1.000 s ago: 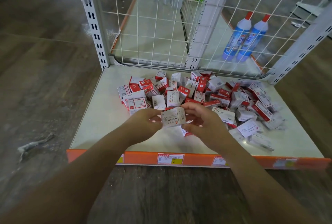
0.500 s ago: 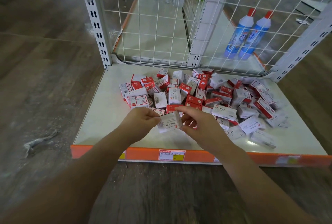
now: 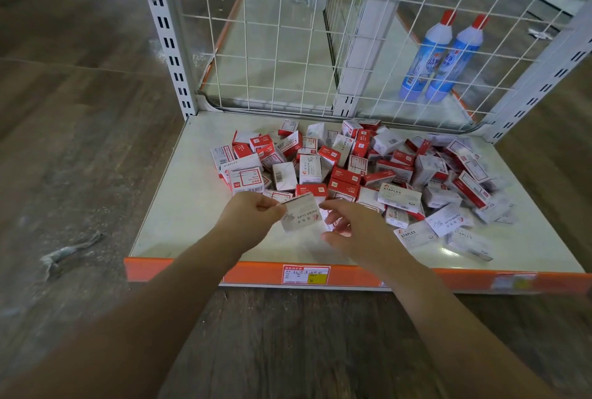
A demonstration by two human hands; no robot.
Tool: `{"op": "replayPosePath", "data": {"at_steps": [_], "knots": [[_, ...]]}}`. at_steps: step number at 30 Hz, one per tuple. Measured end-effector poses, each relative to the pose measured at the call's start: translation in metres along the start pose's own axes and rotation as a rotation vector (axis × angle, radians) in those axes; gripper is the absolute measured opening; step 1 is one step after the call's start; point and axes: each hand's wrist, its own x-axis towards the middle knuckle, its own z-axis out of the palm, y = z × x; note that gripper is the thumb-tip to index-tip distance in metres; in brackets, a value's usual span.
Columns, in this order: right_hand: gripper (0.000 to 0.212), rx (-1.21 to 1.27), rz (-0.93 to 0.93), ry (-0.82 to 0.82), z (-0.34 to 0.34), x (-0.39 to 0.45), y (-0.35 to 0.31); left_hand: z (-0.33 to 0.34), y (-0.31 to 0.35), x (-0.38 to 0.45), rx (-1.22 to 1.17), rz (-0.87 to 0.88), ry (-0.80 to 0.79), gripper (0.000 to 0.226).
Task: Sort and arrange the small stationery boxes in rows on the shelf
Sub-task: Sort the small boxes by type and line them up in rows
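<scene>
We look down at a low white shelf with an orange front edge. A loose heap of small red and white boxes covers its middle and right; none stand in rows yet, so sorting has barely begun.

Our left hand pinches one white paper-clip box by its left end, between thumb and curled fingers, holding it above the near part of the shelf, in front of the heap. Our right hand hovers just right of the box, fingers spread and relaxed, holding nothing.

To do this step well, we judge we should read the label, then set the box square on the bare left part of the shelf, keeping clips apart from staples so each row holds one kind.

Half a second earlier both hands held this box between them; now only the left hand holds it, and the right has let go and drawn slightly away. The box has tipped flatter towards us.
</scene>
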Motion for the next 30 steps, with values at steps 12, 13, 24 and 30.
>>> {"op": "replayPosePath", "data": {"at_steps": [12, 13, 24, 30], "knots": [[0.029, 0.210, 0.097, 0.059, 0.0084, 0.0023, -0.0044, 0.0029, 0.0029, -0.0047, -0.074, 0.038, 0.047, 0.027], [0.027, 0.237, 0.095, 0.075, 0.0085, 0.0027, -0.0043, 0.0027, 0.0025, -0.0046, -0.082, 0.038, 0.040, 0.027], [0.012, 0.316, 0.033, 0.058, 0.0084, -0.0008, -0.0028, -0.0023, 0.0008, -0.0016, 0.125, 0.221, -0.107, 0.035], [0.012, 0.330, 0.004, 0.049, 0.0103, -0.0019, -0.0043, 0.0005, -0.0060, -0.0016, 0.341, 0.271, -0.118, 0.038]]}}
